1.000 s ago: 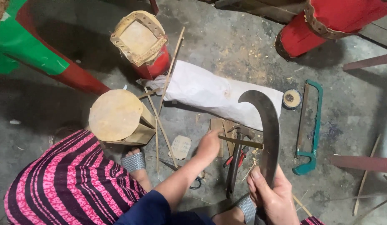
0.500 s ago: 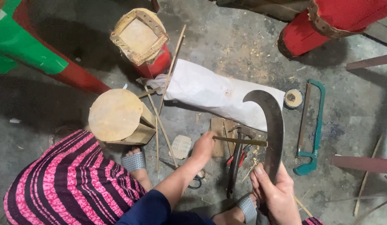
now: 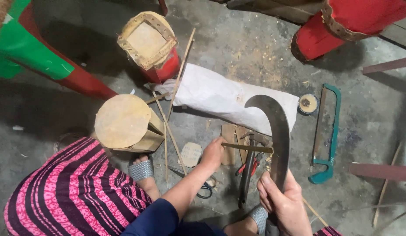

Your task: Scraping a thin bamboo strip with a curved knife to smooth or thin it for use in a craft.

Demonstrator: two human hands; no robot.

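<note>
My right hand gripping one curved blade upright, my left hand pinching one thin stick that meets the blade's edge, one green saw, one white sack, one wooden block, two red drums, dusty concrete floor

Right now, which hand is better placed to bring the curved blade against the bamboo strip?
Right, probably: the right hand grips the curved blade, edge beside the bamboo strip; the left hand is holding that strip's end.

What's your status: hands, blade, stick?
Left hand pinches bamboo stick. Right hand grips curved blade, edge at stick. Hammer, pliers underneath.
</note>
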